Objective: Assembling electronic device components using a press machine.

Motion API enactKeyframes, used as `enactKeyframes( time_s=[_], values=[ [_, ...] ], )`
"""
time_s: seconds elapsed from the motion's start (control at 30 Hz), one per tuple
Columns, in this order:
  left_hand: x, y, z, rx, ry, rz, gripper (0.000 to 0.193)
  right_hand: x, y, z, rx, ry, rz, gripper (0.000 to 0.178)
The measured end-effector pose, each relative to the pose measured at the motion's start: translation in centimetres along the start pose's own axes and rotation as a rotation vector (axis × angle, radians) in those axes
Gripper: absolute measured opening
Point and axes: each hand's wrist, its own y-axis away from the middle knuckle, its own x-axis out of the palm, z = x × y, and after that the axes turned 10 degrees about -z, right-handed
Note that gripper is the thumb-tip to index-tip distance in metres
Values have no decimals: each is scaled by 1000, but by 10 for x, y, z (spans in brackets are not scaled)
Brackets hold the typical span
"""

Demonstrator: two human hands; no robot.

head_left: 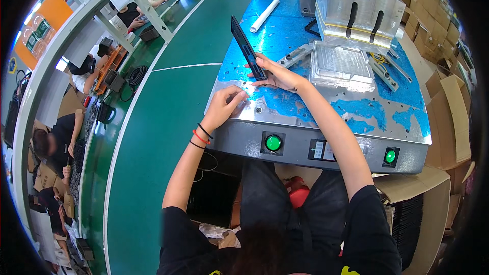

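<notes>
My right hand (277, 75) grips the lower end of a thin black rectangular panel (246, 48), which tilts up on edge above a metal machine table. Its thumb and fingers lie on either side of the panel. Close by on the left, my left hand (224, 106) hovers at the table's front left corner with curled fingers. Whatever its fingertips pinch, if anything, is too small to make out. To the right of the panel lies a clear ridged block (341, 63) on the table, below the press's big metal head (359, 12).
Peeling blue film (290, 12) covers much of the tabletop, where a white roll (264, 16) lies. Green buttons (273, 143) sit on the front face. A green conveyor (168, 102) runs along the left, with people beyond it. Cardboard boxes (443, 117) stand at the right.
</notes>
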Motion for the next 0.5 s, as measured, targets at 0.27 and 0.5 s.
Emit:
enactKeyframes(
  time_s=[0.27,0.5],
  values=[
    [0,0,1,21,-16,-61,23,-2,-3,-3,-11,-26,-5,78],
    [-1,0,2,39,-39,-40,22,-1,0,-1,-8,-30,-15,84]
  ],
)
